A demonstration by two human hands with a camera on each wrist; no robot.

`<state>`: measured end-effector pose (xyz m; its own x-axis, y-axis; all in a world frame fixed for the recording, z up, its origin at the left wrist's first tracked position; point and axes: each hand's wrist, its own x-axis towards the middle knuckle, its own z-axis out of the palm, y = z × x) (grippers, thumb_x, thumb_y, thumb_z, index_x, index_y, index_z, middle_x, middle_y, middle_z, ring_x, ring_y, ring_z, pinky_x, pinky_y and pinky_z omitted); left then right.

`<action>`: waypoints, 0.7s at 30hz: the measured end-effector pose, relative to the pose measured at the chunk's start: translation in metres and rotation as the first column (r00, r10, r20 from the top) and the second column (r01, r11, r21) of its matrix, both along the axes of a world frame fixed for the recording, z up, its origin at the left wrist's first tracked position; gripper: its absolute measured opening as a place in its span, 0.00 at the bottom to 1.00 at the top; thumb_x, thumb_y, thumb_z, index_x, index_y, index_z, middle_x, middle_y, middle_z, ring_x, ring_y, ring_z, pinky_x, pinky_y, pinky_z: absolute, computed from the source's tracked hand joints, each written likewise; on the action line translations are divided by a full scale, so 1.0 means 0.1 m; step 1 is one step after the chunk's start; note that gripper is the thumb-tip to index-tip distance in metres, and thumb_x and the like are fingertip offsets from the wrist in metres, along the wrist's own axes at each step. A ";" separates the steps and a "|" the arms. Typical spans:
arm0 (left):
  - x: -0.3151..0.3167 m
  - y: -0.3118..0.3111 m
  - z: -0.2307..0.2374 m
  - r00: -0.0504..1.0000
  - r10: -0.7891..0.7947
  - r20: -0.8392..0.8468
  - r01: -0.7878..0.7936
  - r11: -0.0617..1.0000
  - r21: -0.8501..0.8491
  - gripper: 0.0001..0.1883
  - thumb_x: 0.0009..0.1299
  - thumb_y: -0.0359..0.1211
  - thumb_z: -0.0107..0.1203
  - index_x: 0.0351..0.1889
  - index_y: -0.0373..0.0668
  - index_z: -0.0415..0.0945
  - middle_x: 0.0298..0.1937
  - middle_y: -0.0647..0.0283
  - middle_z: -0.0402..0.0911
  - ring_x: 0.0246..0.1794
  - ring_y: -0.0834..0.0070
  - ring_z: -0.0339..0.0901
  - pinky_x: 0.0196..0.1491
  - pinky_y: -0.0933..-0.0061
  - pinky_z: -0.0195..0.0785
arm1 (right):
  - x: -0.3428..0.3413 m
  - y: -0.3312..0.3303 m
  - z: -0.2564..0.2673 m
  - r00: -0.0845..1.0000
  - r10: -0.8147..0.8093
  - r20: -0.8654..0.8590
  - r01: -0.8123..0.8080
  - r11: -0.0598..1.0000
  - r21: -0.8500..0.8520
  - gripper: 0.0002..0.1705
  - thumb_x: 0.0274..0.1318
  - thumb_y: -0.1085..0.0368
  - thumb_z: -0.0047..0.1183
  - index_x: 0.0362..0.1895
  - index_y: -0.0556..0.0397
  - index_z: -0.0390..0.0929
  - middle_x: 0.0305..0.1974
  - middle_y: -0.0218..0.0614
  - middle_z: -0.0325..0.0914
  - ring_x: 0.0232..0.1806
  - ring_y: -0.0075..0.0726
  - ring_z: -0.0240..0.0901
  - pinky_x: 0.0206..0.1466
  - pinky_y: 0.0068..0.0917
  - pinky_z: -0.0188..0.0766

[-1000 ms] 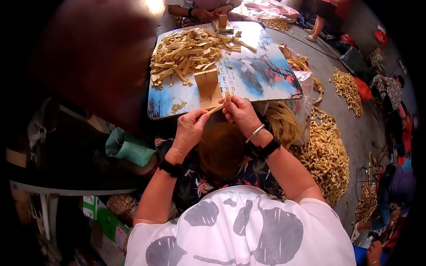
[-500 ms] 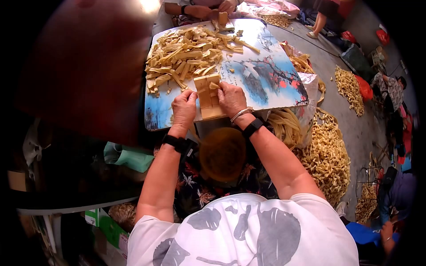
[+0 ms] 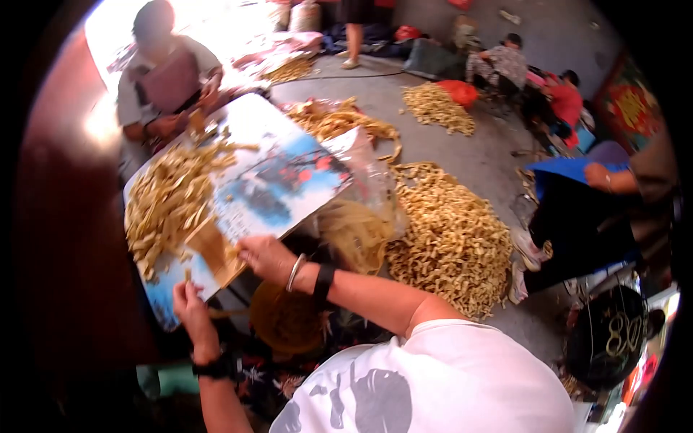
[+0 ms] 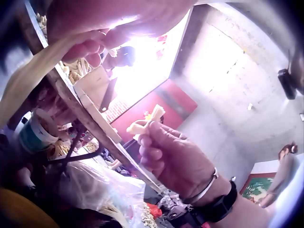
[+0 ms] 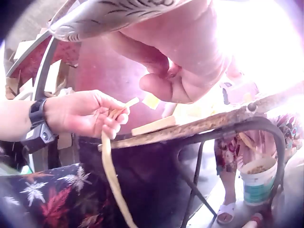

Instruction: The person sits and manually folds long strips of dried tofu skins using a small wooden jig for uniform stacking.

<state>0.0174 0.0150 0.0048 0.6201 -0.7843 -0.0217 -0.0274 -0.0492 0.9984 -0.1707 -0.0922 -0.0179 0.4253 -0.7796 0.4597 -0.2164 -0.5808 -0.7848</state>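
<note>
My left hand (image 3: 195,317) pinches a long, flat, pale yellow strip (image 5: 115,183) near the table's front edge. Its short end pokes up past the thumb, and the long tail hangs below the hand in the right wrist view. To the right, my right hand (image 3: 268,258) pinches a small knotted piece (image 4: 146,124) of the same yellow material between thumb and fingers. A wooden stand (image 3: 214,249) with an upright board sits at the table edge between the hands. On the table (image 3: 249,130) lies a pile of short yellow pieces (image 3: 170,195).
A large heap of knotted pieces (image 3: 455,238) covers the floor to the right, next to a clear bag of long strips (image 3: 354,227). A round yellowish tub (image 3: 285,317) is below the table edge. Another person (image 3: 170,79) sits at the table's far end.
The head view has swung right. My hands were together on the strip, then drew apart over the stand; now the right is raised with the knotted piece and the left keeps the strip.
</note>
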 end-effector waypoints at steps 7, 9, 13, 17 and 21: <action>-0.74 0.64 -0.34 0.953 -0.227 0.200 0.245 0.967 -0.072 0.04 0.74 0.27 0.53 0.43 0.37 0.76 0.34 0.71 0.75 0.35 0.84 0.68 0.41 0.82 0.63 | -0.36 0.88 -0.22 0.984 0.146 -0.104 -0.125 0.975 0.181 0.33 0.56 0.44 0.58 0.57 0.55 0.72 0.40 0.51 0.77 0.45 0.57 0.76 0.47 0.44 0.72; -0.97 0.69 -0.54 0.923 -0.198 0.329 0.263 0.950 -0.167 0.02 0.71 0.23 0.54 0.40 0.37 0.74 0.36 0.69 0.73 0.37 0.82 0.69 0.44 0.81 0.66 | -0.25 1.08 -0.34 0.976 0.213 -0.046 -0.191 0.937 0.292 0.25 0.66 0.47 0.49 0.54 0.55 0.75 0.40 0.51 0.73 0.45 0.58 0.73 0.48 0.42 0.70; -1.17 0.82 -0.51 0.855 -0.177 0.487 0.295 0.939 -0.178 0.04 0.68 0.19 0.52 0.37 0.36 0.72 0.36 0.65 0.72 0.38 0.78 0.71 0.45 0.79 0.68 | -0.24 1.37 -0.36 0.992 0.018 0.124 -0.070 0.900 0.431 0.16 0.65 0.56 0.51 0.43 0.57 0.78 0.38 0.49 0.76 0.42 0.51 0.75 0.46 0.36 0.72; -1.15 0.81 -0.52 0.816 -0.256 0.518 0.349 0.933 -0.089 0.07 0.68 0.19 0.52 0.42 0.36 0.76 0.39 0.63 0.76 0.40 0.75 0.75 0.46 0.77 0.72 | -0.35 1.36 -0.35 0.971 -0.070 0.227 -0.074 0.818 0.571 0.15 0.62 0.56 0.56 0.36 0.57 0.79 0.33 0.44 0.83 0.35 0.35 0.80 0.37 0.32 0.73; -1.29 0.84 0.01 0.929 -0.338 0.149 0.355 0.929 -0.108 0.09 0.74 0.28 0.53 0.48 0.34 0.76 0.41 0.61 0.80 0.40 0.75 0.77 0.45 0.77 0.71 | -0.49 1.26 -0.31 0.971 -0.060 0.232 -0.143 0.633 0.761 0.12 0.69 0.59 0.47 0.44 0.53 0.78 0.30 0.29 0.78 0.34 0.18 0.74 0.33 0.20 0.73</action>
